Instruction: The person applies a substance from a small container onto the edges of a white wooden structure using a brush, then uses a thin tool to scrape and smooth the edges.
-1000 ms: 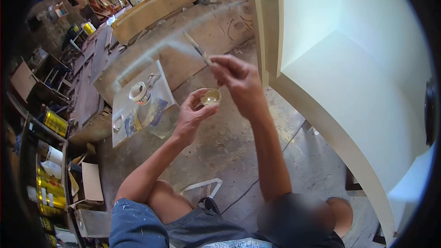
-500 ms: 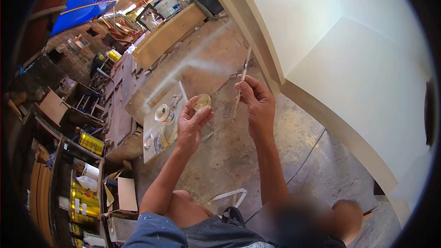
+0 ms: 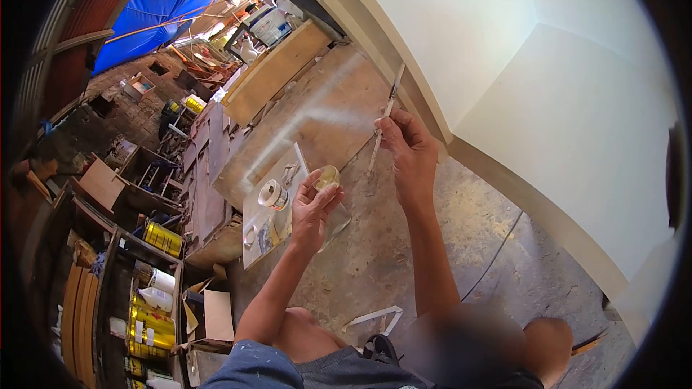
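Observation:
My left hand [image 3: 312,210] is closed around a small clear cup [image 3: 328,177] with something yellowish in it. In my right hand [image 3: 409,145] is a thin paintbrush [image 3: 390,104], pinched between thumb and fingers. The brush's upper end lies close to the edge of a large pale cabinet [image 3: 425,104]; whether it touches cannot be made out. Beyond my left hand, an open white tub [image 3: 273,194] stands on a light board [image 3: 252,251] on the floor.
Shelves on the left hold yellow cans [image 3: 161,238] and white bottles [image 3: 157,297]. A white angled strip [image 3: 371,313] lies on the floor near my feet. A dark cable [image 3: 497,255] crosses the floor. At the back is a long wooden box [image 3: 277,72].
The view has shifted, so the surroundings appear farther right and lower. The brush's upper end has moved slightly right and up along the cabinet edge. Both hands keep their holds.

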Tool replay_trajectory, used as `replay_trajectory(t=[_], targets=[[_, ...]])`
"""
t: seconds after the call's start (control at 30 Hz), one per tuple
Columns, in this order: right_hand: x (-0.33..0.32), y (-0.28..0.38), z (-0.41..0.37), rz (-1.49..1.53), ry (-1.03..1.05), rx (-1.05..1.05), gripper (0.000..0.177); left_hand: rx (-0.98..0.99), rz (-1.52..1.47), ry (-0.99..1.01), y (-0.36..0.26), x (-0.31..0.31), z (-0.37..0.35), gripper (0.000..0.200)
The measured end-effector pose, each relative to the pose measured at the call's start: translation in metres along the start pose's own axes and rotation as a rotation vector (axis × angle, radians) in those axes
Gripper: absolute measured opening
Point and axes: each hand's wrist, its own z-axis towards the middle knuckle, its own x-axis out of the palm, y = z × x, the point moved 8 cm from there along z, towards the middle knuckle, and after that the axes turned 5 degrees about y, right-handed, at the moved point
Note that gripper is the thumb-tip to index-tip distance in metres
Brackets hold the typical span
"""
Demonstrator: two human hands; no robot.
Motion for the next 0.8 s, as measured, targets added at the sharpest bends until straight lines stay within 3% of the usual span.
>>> replay_trajectory(t=[0.8], targets=[[0.025,-0.007,0.018,0.035,-0.029,-0.056,0.017,0.013,-0.014,0.02,0.004,-0.009,0.001,0.054]])
